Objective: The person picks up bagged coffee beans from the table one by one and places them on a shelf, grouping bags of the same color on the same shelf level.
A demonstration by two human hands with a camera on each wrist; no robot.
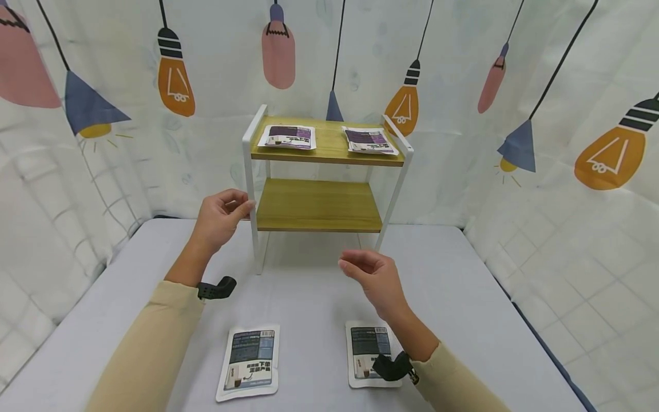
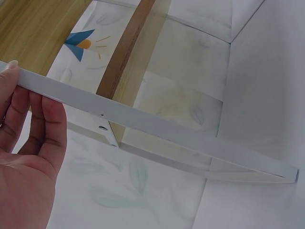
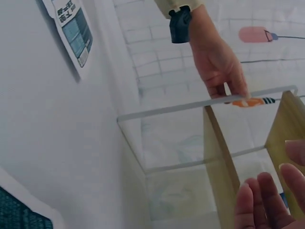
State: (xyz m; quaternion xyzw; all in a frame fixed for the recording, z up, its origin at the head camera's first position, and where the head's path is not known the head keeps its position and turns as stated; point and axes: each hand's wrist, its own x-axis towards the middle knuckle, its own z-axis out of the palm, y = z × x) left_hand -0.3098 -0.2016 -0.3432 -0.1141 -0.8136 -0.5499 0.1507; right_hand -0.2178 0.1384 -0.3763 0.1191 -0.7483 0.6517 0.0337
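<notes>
A two-tier rack with wooden boards (image 1: 319,206) and a white metal frame stands at the back of the table. My left hand (image 1: 218,217) pinches its left front post (image 2: 143,121) between thumb and fingers, level with the gap between the boards. In front of the rack's right side, my right hand (image 1: 376,280) hovers with loosely curled fingers and nothing in them. Two flat white pouches with dark printed labels lie on the table nearer me: a left pouch (image 1: 249,363) and a right pouch (image 1: 360,357), the latter partly covered by my right wrist strap.
On the top board rest two purple-labelled packets, a left packet (image 1: 288,137) and a right packet (image 1: 370,141). A white cloth covers the table (image 1: 304,303). Behind and along both sides hang white curtains (image 1: 216,143) printed with lamps and bulbs.
</notes>
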